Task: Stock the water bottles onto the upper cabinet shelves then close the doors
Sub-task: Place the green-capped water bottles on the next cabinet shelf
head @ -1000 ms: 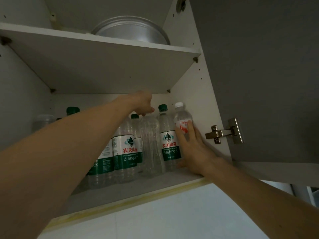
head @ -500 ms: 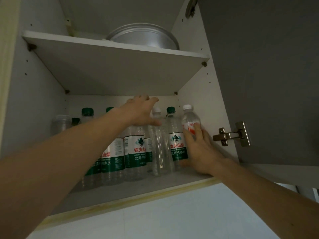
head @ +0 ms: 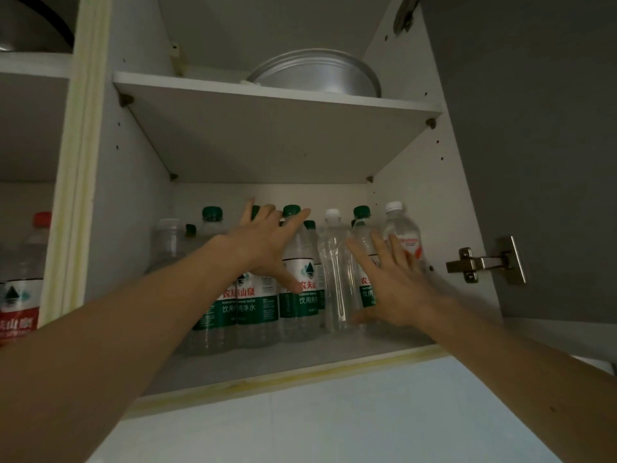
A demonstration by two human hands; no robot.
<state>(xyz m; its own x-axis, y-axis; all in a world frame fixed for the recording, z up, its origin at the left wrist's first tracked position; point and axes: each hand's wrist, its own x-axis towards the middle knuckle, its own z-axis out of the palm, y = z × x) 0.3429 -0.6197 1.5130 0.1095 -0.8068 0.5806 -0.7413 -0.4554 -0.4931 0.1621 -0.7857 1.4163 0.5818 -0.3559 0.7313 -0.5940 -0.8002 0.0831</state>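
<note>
Both hands reach up into the open cupboard. The left hand (head: 263, 243) has its fingers spread wide and flat against the green-cap bottles (head: 297, 279) on the lower shelf (head: 267, 365). The right hand (head: 390, 282) is spread too, in front of a clear bottle (head: 335, 275) and a red-label bottle (head: 402, 233); it holds nothing. All the bottles stand upright. A metal pan (head: 320, 75) sits on the shelf above. The gray door (head: 534, 145) stands open on the right.

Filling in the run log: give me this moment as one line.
left hand: open, on green-capped water bottles | right hand: open, before bottles | grey cabinet door: open
</note>
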